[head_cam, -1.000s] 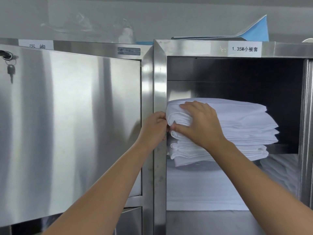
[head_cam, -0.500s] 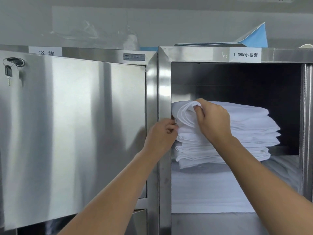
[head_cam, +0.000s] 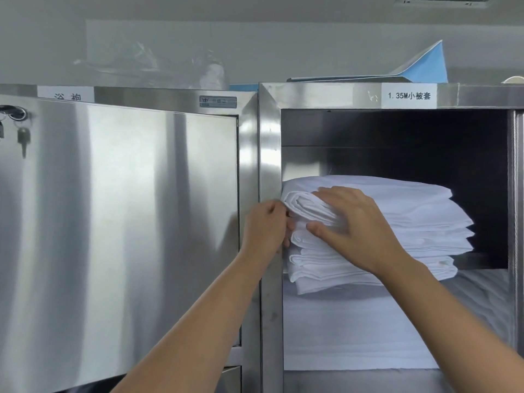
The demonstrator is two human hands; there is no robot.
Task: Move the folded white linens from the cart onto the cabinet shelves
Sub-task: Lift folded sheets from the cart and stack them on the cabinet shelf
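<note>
A stack of folded white linens (head_cam: pixel 411 222) lies in the upper compartment of the open steel cabinet (head_cam: pixel 269 154), its long axis running left to right, folded edges facing out toward the person and its left end tucked against the cabinet's left post. The stack sits at about 3 o'clock from the frame's centre. The right hand (head_cam: pixel 357 225) lies spread over the front left corner of the top piece, fingers fairly straight and apart, thumb pressing the fold below. The left hand (head_cam: pixel 265 228), at 9 o'clock from the right, has its fingers curled and pinches the linen's left edge at the post; the fingertips themselves are hidden behind the knuckles. Under the stack more white cloth (head_cam: pixel 351 333) fills the lower space; whether a shelf divides them is hard to make out. The stack's base is partly covered by the right forearm. The cabinet door (head_cam: pixel 113 222) at 9 o'clock is cut off by the frame, with keys (head_cam: pixel 21 137) hanging at its edge.
</note>
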